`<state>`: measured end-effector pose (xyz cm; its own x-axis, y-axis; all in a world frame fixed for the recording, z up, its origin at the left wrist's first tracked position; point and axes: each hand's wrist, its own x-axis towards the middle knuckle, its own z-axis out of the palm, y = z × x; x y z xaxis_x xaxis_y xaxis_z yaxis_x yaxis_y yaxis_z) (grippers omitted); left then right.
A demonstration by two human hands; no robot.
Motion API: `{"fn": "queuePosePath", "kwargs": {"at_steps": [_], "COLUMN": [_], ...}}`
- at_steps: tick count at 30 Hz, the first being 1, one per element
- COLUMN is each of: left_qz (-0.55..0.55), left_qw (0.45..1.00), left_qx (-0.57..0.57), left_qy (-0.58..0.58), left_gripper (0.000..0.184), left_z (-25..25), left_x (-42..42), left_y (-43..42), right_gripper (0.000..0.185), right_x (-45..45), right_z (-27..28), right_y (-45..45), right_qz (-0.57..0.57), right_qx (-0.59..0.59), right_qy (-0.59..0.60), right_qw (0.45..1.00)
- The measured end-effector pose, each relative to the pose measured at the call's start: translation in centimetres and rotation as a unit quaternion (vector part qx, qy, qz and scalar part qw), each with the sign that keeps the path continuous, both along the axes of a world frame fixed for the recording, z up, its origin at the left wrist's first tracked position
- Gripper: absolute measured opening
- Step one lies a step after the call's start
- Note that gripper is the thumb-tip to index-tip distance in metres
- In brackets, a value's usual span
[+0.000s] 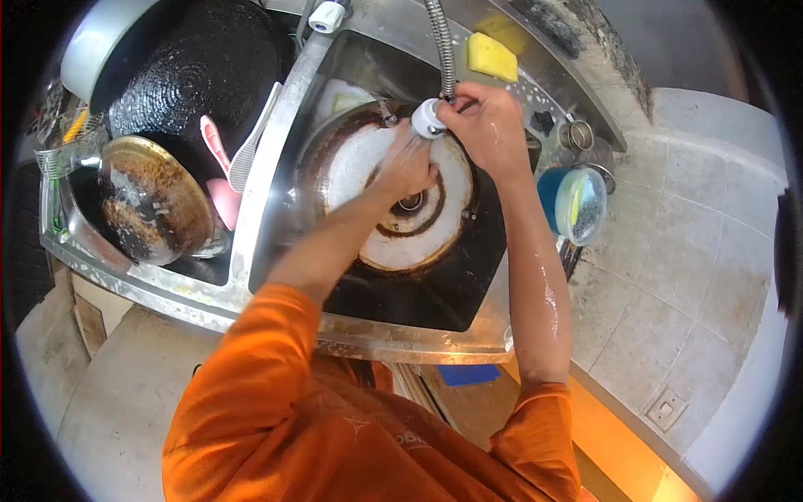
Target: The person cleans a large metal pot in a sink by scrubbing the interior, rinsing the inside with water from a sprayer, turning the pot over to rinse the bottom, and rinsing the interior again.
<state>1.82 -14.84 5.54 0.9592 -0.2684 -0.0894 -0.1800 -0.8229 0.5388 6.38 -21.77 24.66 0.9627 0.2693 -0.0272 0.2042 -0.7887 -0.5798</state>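
My right hand is closed around the white spray head at the end of a ribbed metal hose. Water streams from the head onto my left hand, which rests over a round, brown-stained pan or lid; I cannot tell which. The fingers of that hand look extended, partly blurred by the spray, with nothing visible in them. This round piece lies in the right sink basin, pale in the middle with burnt rings. A small metal ring shows at its centre, beside my left hand.
The left basin holds a big dark pan, a scorched round lid or pan and a pink-handled utensil. A yellow sponge lies on the back ledge. A blue tub stands right of my right forearm.
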Motion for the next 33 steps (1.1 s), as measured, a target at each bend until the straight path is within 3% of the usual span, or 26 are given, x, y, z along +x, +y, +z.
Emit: {"fn": "queuePosePath", "kwargs": {"at_steps": [2,3,5,6,7,10,11,13,15,17,20,21,22,24,26,28,29,30,32,33], "left_qz": [-0.119,-0.118,-0.078,-0.003,-0.001,0.131,0.134,0.178,0.279,0.282,0.294,0.303,0.258,0.159,0.336,0.456,0.496,0.491,0.476,0.406], "left_qw": [0.991,0.991,0.991,0.99,0.991,0.936,0.937,0.954,0.935,0.943,0.874,0.85,0.869,0.888,0.758,0.641,0.61,0.617,0.631,0.608], "left_qx": [-0.049,-0.045,-0.097,-0.119,-0.112,-0.224,-0.217,-0.093,-0.148,-0.167,-0.248,-0.318,-0.352,-0.418,-0.47,-0.494,-0.509,-0.495,-0.471,-0.554], "left_qy": [0.04,0.043,-0.042,-0.07,-0.071,-0.239,-0.239,-0.223,-0.161,0.049,0.298,0.292,0.232,0.112,0.303,0.371,0.351,0.365,0.392,0.398], "left_gripper": [0.067,0.067,0.057,0.044,0.044,0.038,0.038,0.042,0.043,0.054,0.071,0.068,0.063,0.055,0.046,0.04,0.038,0.037,0.036,0.035], "left_z": [1.7,0.6,-1.9,-2.6,-2.7,-2.9,-2.8,-2.7,-3.6,-1.6,-5.2,-9.6,-11.9,-16.2,-16.0,-15.4,-15.0,-15.5,-17.3,-18.3], "left_x": [1.5,1.6,1.6,1.2,0.9,0.0,-0.3,-1.1,-0.7,-0.4,0.4,-0.2,-2.0,-5.5,-8.1,-9.3,-9.8,-10.3,-11.6,-12.4], "left_y": [2.9,3.2,3.2,2.4,1.9,1.0,1.6,3.7,7.0,9.5,13.2,14.5,15.2,16.6,18.1,17.8,17.5,17.8,19.2,19.9], "right_gripper": [0.023,0.022,0.022,0.022,0.022,0.023,0.022,0.022,0.022,0.021,0.022,0.022,0.025,0.028,0.031,0.034,0.034,0.027,0.022,0.026], "right_x": [-0.2,-0.1,0.5,0.8,1.2,1.9,2.1,2.6,2.8,3.6,4.9,5.4,6.1,7.0,7.5,8.0,7.7,6.7,6.0,6.6], "right_z": [-1.1,-1.7,-3.0,-3.5,-3.9,-4.9,-5.2,-5.5,-5.2,-5.0,-3.9,-3.6,-4.4,-3.0,-1.4,0.4,3.0,6.5,6.8,4.5], "right_y": [0.2,0.2,-0.1,0.0,0.2,0.5,0.6,1.0,1.3,1.3,-0.2,-1.0,-2.4,-3.9,-4.8,-5.2,-4.7,-3.8,-3.3,-4.0], "right_qz": [0.002,0.003,0.002,0.0,0.003,-0.003,0.008,0.02,0.049,0.06,0.035,0.004,0.007,0.023,0.044,0.063,0.046,0.051,0.038,0.075], "right_qx": [0.016,0.026,0.058,0.086,0.092,0.143,0.129,0.121,0.11,0.052,-0.063,-0.111,-0.105,-0.119,-0.133,-0.161,-0.166,-0.202,-0.232,-0.194], "right_qy": [-0.037,-0.074,-0.06,-0.047,-0.047,0.009,0.026,0.046,0.073,0.049,-0.016,-0.057,-0.144,-0.124,-0.096,-0.042,-0.035,0.035,0.116,0.096], "right_qw": [0.999,0.997,0.997,0.995,0.995,0.99,0.991,0.991,0.99,0.996,0.997,0.992,0.984,0.985,0.986,0.984,0.984,0.977,0.965,0.974]}}
